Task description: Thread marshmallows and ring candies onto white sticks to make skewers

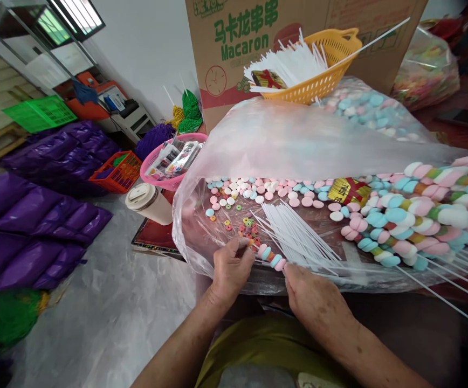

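Note:
Low in the middle of the head view, my right hand is closed around the near end of a marshmallow skewer. Pink, blue and white marshmallows are threaded along it, and the stick itself is mostly hidden. At the skewer's far end, my left hand pinches a small orange ring candy between thumb and fingers. Just beyond that hand lie loose coloured ring candies. A bundle of white sticks fans out behind the skewer. Loose pink, white and blue marshmallows spread farther back.
Finished-looking marshmallow skewers are piled at right, sticks pointing toward me. A clear plastic bag covers the table's back. Behind stand a yellow basket of white sticks and a cardboard box. A lidded cup and pink basket stand left.

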{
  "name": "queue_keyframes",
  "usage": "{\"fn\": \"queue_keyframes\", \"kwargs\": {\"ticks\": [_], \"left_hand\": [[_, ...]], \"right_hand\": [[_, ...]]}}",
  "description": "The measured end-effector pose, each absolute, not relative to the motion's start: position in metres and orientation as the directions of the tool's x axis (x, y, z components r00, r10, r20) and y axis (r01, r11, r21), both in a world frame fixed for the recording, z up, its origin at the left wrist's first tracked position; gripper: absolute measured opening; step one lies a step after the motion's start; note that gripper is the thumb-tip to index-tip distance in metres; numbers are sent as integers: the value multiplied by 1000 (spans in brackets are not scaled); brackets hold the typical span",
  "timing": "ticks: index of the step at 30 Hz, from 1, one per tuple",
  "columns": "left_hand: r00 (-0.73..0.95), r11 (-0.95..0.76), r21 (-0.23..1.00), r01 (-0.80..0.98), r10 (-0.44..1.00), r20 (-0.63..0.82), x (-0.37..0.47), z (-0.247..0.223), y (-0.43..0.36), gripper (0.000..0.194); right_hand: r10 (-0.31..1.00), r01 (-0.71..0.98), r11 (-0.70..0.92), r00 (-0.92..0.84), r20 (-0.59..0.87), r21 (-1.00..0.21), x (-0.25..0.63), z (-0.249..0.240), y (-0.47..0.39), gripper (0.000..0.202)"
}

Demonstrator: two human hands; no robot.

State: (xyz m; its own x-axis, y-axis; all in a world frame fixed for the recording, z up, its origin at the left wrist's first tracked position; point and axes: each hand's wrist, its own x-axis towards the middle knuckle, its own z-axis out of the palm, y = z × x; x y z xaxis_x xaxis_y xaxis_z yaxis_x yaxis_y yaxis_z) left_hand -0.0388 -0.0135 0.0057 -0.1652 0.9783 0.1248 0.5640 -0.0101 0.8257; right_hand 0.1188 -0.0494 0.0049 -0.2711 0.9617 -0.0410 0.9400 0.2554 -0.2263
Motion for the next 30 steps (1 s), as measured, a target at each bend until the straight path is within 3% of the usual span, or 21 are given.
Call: {"fn": "queue_keyframes", "kwargs": {"ticks": [6, 8, 11, 14, 17, 19, 22, 25, 27, 30], "left_hand": [[-134, -137, 689, 712, 936, 325, -26, 0, -24, 26], [-39, -202, 643, 739, 940, 340, -27, -1, -25, 23], [198, -315, 651, 690, 948, 248, -35, 2, -19, 19], [222, -258, 688, 678, 964, 143, -49, 8, 3, 30], [189, -233, 503, 833, 972, 137, -60, 9, 26, 31], [317, -334, 384, 861, 942, 110, -63, 6, 31, 24], [447, -437, 429, 791, 891, 84, -64, 5, 26, 21], [295, -296, 487, 822, 952, 81, -64, 8, 32, 23], [184, -183, 442, 878, 982, 41, -61, 10, 46, 25], [190, -166, 336, 927, 981, -39, -57, 8, 70, 22]], "right_hand": [[954, 870, 300, -278, 113, -390, 120, -9, -50, 21], [954, 851, 299, -264, 141, -431, 123, -12, -48, 23], [958, 820, 286, -251, 137, -497, 128, -15, -44, 25], [966, 752, 259, -207, 155, -606, 133, -17, -38, 29], [973, 701, 230, -154, 172, -675, 138, -15, -35, 31], [978, 688, 210, -140, 157, -695, 143, -14, -35, 31], [985, 690, 172, -113, 131, -703, 148, -16, -37, 31], [986, 688, 162, -93, 136, -708, 150, -19, -37, 31], [987, 677, 159, -90, 135, -718, 150, -20, -35, 31], [989, 670, 144, -84, 118, -728, 151, -22, -35, 30]]}}
